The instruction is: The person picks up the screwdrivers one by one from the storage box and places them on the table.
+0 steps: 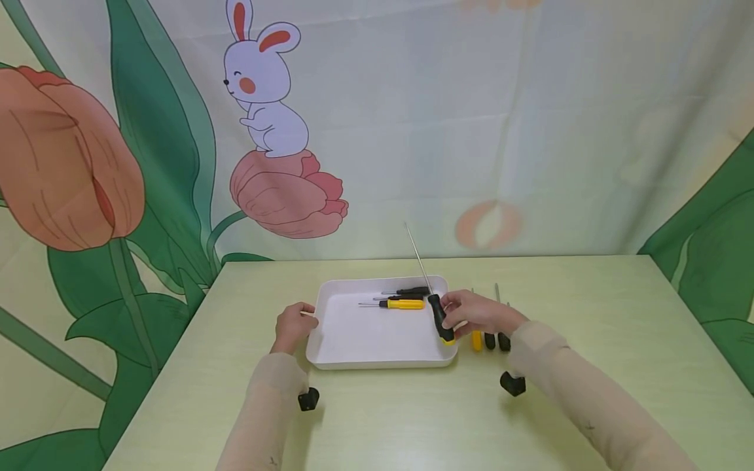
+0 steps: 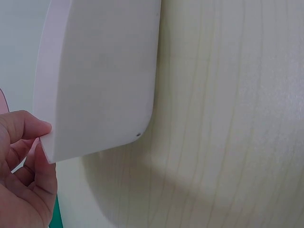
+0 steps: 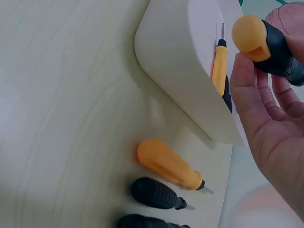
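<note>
A white rectangular tray rests on the table, and my left hand pinches its left rim between thumb and fingers, as the left wrist view also shows. My right hand holds a long screwdriver by its black handle with a yellow end, over the tray's right edge. Its thin shaft points up and away toward the back. Inside the tray lie a yellow-handled screwdriver and two black-handled screwdrivers, side by side near the back right.
To the right of the tray, a yellow-handled screwdriver and two black-handled screwdrivers lie on the table, partly behind my right hand in the head view. A printed curtain hangs behind the table's back edge.
</note>
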Motion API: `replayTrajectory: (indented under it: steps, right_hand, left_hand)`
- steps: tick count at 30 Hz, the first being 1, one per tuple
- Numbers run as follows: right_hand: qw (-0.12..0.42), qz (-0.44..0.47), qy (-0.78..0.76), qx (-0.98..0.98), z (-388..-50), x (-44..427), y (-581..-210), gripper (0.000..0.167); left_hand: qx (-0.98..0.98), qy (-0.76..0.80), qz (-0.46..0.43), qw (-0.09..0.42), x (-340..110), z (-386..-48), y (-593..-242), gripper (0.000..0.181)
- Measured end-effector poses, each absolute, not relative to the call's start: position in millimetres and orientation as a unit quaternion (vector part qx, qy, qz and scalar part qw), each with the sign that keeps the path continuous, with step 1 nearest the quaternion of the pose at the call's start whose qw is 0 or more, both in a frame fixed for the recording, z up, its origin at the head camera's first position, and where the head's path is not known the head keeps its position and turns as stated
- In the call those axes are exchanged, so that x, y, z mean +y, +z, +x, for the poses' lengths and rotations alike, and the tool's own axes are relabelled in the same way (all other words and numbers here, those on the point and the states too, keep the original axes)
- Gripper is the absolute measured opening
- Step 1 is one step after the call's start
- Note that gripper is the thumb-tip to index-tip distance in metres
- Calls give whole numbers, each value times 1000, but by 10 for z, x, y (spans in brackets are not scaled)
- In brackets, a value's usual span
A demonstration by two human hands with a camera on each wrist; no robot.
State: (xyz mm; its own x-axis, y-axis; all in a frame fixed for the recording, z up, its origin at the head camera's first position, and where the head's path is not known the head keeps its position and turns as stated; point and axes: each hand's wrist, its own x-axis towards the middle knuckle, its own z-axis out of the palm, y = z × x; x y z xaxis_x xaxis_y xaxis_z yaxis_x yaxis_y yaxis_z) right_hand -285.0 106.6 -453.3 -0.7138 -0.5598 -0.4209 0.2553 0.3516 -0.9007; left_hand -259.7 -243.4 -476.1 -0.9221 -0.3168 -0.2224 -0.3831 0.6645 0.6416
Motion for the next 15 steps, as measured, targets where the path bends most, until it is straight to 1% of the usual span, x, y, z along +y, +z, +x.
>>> replayTrajectory:
  steps: [15]
  right_hand:
    - [358,-91,-576,729,-2820,1480,-4588,48]
  left_hand:
    - [913,359,-190,42,-2442,-2600,-4778,29]
